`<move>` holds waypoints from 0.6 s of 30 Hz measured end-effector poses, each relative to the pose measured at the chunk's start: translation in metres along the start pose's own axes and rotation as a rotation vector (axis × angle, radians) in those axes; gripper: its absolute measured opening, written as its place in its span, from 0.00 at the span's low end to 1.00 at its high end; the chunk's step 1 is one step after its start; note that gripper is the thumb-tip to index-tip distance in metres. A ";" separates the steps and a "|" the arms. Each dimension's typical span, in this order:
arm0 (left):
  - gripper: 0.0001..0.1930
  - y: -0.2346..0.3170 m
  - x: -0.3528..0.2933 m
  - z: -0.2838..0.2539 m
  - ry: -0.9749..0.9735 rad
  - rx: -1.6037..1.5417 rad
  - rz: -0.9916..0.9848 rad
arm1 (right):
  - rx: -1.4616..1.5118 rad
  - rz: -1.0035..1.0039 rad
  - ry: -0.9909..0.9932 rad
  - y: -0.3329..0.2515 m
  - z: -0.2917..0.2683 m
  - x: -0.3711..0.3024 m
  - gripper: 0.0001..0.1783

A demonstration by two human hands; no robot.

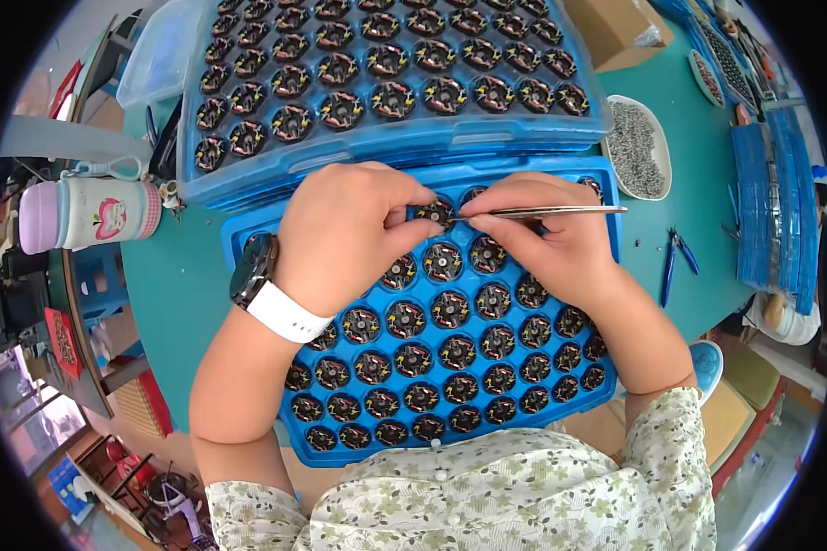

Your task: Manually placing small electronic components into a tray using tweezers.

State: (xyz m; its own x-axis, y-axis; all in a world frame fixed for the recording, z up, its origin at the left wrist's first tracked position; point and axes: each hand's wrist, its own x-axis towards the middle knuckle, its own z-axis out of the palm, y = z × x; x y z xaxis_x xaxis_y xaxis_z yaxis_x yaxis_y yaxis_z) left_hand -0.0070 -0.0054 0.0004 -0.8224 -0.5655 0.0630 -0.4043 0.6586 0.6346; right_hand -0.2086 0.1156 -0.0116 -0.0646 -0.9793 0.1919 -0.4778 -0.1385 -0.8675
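Observation:
A blue tray (pixel 253 241) in front of me holds several small round black parts with copper windings. My left hand (pixel 345 230), with a watch on a white strap at the wrist, pinches one round part (pixel 435 213) near the tray's far edge. My right hand (pixel 547 241) grips metal tweezers (pixel 560 211) whose tip touches that same part. The tweezers' handle points to the right.
A second blue tray (pixel 404 142) of the same parts sits behind the first. A white dish of small metal pieces (pixel 641 147) and blue-handled pliers (pixel 677 260) lie on the right. A pink-and-white bottle (pixel 87 213) stands at left. Stacked blue trays (pixel 776 211) lie far right.

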 end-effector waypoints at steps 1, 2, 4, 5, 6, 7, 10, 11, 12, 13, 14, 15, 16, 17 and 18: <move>0.13 0.001 0.000 0.000 0.004 0.000 0.005 | -0.005 0.011 -0.017 -0.002 -0.002 0.000 0.08; 0.13 0.001 0.001 0.000 0.009 -0.001 0.010 | -0.003 0.022 -0.022 -0.003 -0.003 0.000 0.08; 0.13 0.001 0.002 0.000 0.010 0.001 0.014 | 0.004 0.000 -0.033 -0.003 -0.003 0.001 0.08; 0.12 0.001 0.002 0.000 0.010 0.001 0.017 | -0.010 -0.029 -0.021 -0.002 -0.003 0.001 0.08; 0.12 0.001 0.002 0.000 0.011 0.001 0.020 | -0.006 -0.029 -0.023 -0.003 -0.003 0.001 0.08; 0.12 0.001 0.002 0.001 0.016 -0.006 0.015 | -0.001 -0.025 -0.027 -0.002 -0.002 0.000 0.08; 0.12 0.003 0.003 0.000 0.005 -0.017 -0.008 | 0.031 -0.031 -0.027 0.000 0.000 0.000 0.08; 0.12 0.002 0.002 0.000 0.003 -0.019 -0.012 | 0.006 -0.038 -0.040 -0.001 0.000 0.000 0.08; 0.12 0.002 0.002 0.001 0.011 -0.016 -0.004 | -0.019 -0.045 -0.053 -0.001 0.000 0.001 0.08; 0.12 0.002 0.002 0.001 0.020 -0.012 0.003 | -0.018 -0.044 -0.056 -0.003 -0.001 0.001 0.08; 0.12 0.002 0.002 0.001 0.019 -0.014 0.001 | -0.026 -0.031 -0.066 -0.005 -0.001 0.001 0.08; 0.12 0.002 0.002 0.001 0.013 -0.009 0.001 | -0.036 -0.018 -0.076 -0.006 -0.001 0.001 0.08; 0.12 0.001 0.002 0.001 0.008 -0.002 0.001 | -0.034 -0.018 -0.079 -0.007 -0.001 0.001 0.08; 0.12 0.000 0.002 0.003 0.008 -0.003 -0.002 | -0.066 -0.042 -0.081 -0.008 0.000 0.002 0.07; 0.12 -0.001 0.002 0.004 0.029 -0.010 0.026 | -0.098 -0.067 -0.084 -0.009 -0.001 0.003 0.07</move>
State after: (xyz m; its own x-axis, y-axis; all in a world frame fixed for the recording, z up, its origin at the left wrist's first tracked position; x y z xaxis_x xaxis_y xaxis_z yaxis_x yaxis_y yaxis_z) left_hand -0.0096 -0.0048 -0.0033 -0.8205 -0.5624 0.1025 -0.3781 0.6684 0.6405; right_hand -0.2048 0.1145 -0.0028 0.0421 -0.9777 0.2056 -0.5623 -0.1933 -0.8040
